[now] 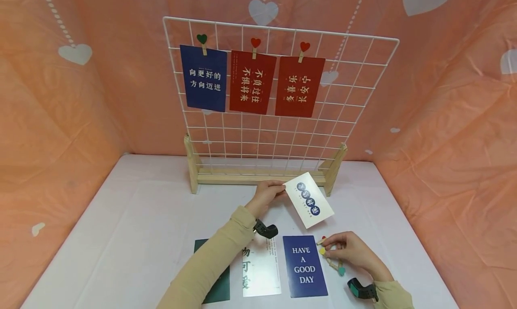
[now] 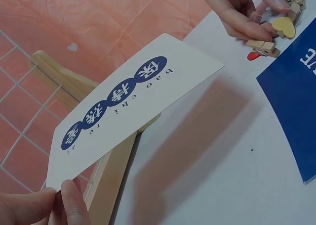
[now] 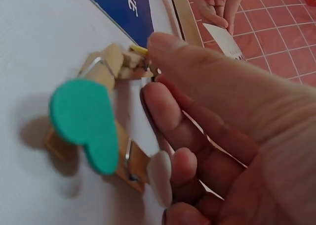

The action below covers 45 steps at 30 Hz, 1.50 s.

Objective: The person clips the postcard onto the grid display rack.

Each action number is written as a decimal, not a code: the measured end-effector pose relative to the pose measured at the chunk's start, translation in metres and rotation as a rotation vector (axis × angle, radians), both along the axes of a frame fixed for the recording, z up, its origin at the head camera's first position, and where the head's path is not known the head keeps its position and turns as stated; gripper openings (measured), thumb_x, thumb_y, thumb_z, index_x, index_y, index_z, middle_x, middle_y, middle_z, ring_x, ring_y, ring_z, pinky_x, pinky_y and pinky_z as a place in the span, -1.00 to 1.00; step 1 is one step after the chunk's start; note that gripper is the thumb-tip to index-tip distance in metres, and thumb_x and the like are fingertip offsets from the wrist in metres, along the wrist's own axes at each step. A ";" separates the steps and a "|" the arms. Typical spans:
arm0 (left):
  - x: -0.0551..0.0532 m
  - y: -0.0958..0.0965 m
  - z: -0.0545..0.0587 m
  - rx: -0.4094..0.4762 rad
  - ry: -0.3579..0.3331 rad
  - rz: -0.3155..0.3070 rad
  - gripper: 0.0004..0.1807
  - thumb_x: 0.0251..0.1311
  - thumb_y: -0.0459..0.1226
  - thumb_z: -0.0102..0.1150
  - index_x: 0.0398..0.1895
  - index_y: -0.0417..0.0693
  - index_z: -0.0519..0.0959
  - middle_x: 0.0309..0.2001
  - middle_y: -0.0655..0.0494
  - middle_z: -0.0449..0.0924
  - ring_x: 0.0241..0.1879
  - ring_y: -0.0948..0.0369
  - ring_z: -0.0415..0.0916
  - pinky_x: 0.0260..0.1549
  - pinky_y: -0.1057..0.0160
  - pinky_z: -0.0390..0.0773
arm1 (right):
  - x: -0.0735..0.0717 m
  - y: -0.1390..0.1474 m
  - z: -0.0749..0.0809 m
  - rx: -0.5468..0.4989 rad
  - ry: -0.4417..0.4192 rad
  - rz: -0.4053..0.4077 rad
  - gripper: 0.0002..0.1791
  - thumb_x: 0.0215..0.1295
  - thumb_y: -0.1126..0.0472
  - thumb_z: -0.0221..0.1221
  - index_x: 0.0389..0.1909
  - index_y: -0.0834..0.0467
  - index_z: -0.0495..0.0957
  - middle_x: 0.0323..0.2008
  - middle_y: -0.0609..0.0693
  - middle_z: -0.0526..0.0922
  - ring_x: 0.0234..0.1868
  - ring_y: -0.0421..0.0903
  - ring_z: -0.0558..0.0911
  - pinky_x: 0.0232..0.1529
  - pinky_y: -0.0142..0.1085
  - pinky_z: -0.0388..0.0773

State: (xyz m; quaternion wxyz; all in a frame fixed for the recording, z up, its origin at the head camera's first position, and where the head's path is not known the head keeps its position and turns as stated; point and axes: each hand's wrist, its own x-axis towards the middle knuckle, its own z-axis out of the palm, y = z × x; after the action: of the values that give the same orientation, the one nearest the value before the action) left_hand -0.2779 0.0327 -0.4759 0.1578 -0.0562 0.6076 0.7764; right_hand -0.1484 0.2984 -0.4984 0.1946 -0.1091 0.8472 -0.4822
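My left hand (image 1: 265, 197) pinches the edge of a white postcard (image 1: 305, 205) between thumb and fingers. The postcard, with blue circles and characters, is tilted above the table and casts a shadow in the left wrist view. Over at the right, my right hand (image 1: 354, 253) is at a small group of wooden clothespins with coloured hearts. Its fingertips touch the red-heart clothespin (image 2: 261, 48), while the thumb is near the yellow heart (image 2: 284, 28). Thumb and fingers stand apart in the right wrist view. A teal-heart clothespin (image 3: 84, 126) lies closest to that camera.
A white wire grid (image 1: 258, 136) on a wooden stand (image 1: 258, 179) holds a blue card (image 1: 203, 95) and two red cards (image 1: 252, 103), each clipped. On the table (image 1: 101, 237) lie a blue card (image 1: 304, 266), a white card (image 1: 264, 273) and a dark green card (image 1: 220, 286), partly behind the left sleeve.
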 end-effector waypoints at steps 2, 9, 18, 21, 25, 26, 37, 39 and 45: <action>0.000 0.000 0.000 -0.004 -0.001 0.000 -0.73 0.21 -0.49 0.17 -0.03 -0.44 0.54 -0.27 -0.11 0.61 -0.39 0.25 0.60 -0.04 0.12 0.58 | 0.000 -0.001 0.001 -0.003 0.005 -0.004 -0.72 0.05 0.24 0.40 -0.21 0.27 0.67 -0.38 0.00 0.63 -0.50 -0.21 0.40 -0.54 -0.46 0.31; 0.001 -0.002 0.000 -0.022 -0.006 0.000 -0.74 0.22 -0.47 0.16 -0.03 -0.40 0.55 -0.25 -0.11 0.61 -0.37 0.24 0.60 0.00 0.09 0.56 | -0.001 -0.004 0.001 0.059 0.003 -0.033 -0.71 0.02 0.15 0.43 -0.24 0.20 0.69 -0.36 -0.03 0.62 -0.42 -0.15 0.42 -0.49 -0.43 0.34; 0.001 -0.002 0.001 -0.030 0.002 0.003 -0.75 0.23 -0.46 0.16 -0.03 -0.39 0.56 -0.26 -0.10 0.61 -0.36 0.23 0.60 0.00 0.08 0.55 | 0.000 -0.008 0.006 0.078 -0.020 -0.051 -0.77 0.13 0.24 0.35 -0.19 0.23 0.69 -0.26 0.03 0.61 -0.32 -0.07 0.43 -0.43 -0.41 0.40; 0.001 -0.003 0.001 -0.023 0.000 0.001 -0.73 0.23 -0.45 0.16 -0.02 -0.40 0.55 -0.25 -0.10 0.60 -0.35 0.23 0.59 0.00 0.09 0.56 | -0.002 -0.005 0.002 0.071 -0.013 -0.039 -0.79 0.13 0.26 0.34 -0.20 0.23 0.68 -0.28 0.03 0.60 -0.34 -0.09 0.43 -0.43 -0.42 0.40; 0.001 -0.005 0.004 -0.019 0.001 0.001 -0.71 0.25 -0.45 0.14 0.01 -0.41 0.52 -0.25 -0.10 0.59 -0.35 0.21 0.58 -0.01 0.08 0.56 | -0.003 -0.002 0.002 0.050 0.020 -0.035 -0.80 0.13 0.27 0.33 -0.21 0.24 0.66 -0.34 0.02 0.57 -0.40 -0.14 0.41 -0.47 -0.42 0.36; 0.001 -0.006 0.006 -0.022 0.001 0.001 -0.71 0.25 -0.44 0.14 0.02 -0.40 0.52 -0.25 -0.09 0.59 -0.35 0.21 0.57 0.00 0.08 0.55 | -0.003 -0.002 0.002 0.042 0.022 -0.045 -0.80 0.14 0.27 0.32 -0.21 0.24 0.66 -0.36 0.01 0.56 -0.42 -0.15 0.42 -0.49 -0.43 0.36; -0.003 -0.016 0.013 -0.021 0.020 0.010 -0.69 0.25 -0.44 0.12 0.05 -0.39 0.50 -0.23 -0.12 0.60 -0.39 0.24 0.58 -0.05 0.10 0.59 | -0.002 0.000 0.003 -0.032 -0.016 -0.128 -0.77 0.23 0.26 0.27 -0.17 0.33 0.60 -0.33 0.07 0.61 -0.41 -0.15 0.50 -0.43 -0.41 0.46; -0.003 -0.018 0.014 -0.017 0.016 0.019 -0.70 0.25 -0.44 0.13 0.03 -0.38 0.51 -0.23 -0.11 0.60 -0.39 0.25 0.58 -0.06 0.12 0.59 | -0.002 0.000 0.004 -0.043 -0.020 -0.124 -0.77 0.24 0.26 0.25 -0.17 0.34 0.59 -0.32 0.08 0.62 -0.40 -0.14 0.51 -0.42 -0.41 0.47; -0.003 -0.020 0.018 -0.019 0.020 0.035 -0.73 0.24 -0.44 0.14 0.00 -0.35 0.52 -0.23 -0.08 0.58 -0.36 0.23 0.56 -0.05 0.11 0.58 | -0.003 0.005 0.009 -0.089 -0.002 -0.103 -0.79 0.28 0.31 0.21 -0.16 0.38 0.54 -0.30 0.14 0.61 -0.36 -0.13 0.55 -0.37 -0.38 0.51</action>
State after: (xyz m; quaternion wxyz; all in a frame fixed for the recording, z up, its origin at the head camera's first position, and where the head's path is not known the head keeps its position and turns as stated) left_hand -0.2807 0.0125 -0.4584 0.1377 -0.0607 0.6152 0.7739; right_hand -0.1515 0.3032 -0.4897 0.1653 -0.0736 0.8292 -0.5289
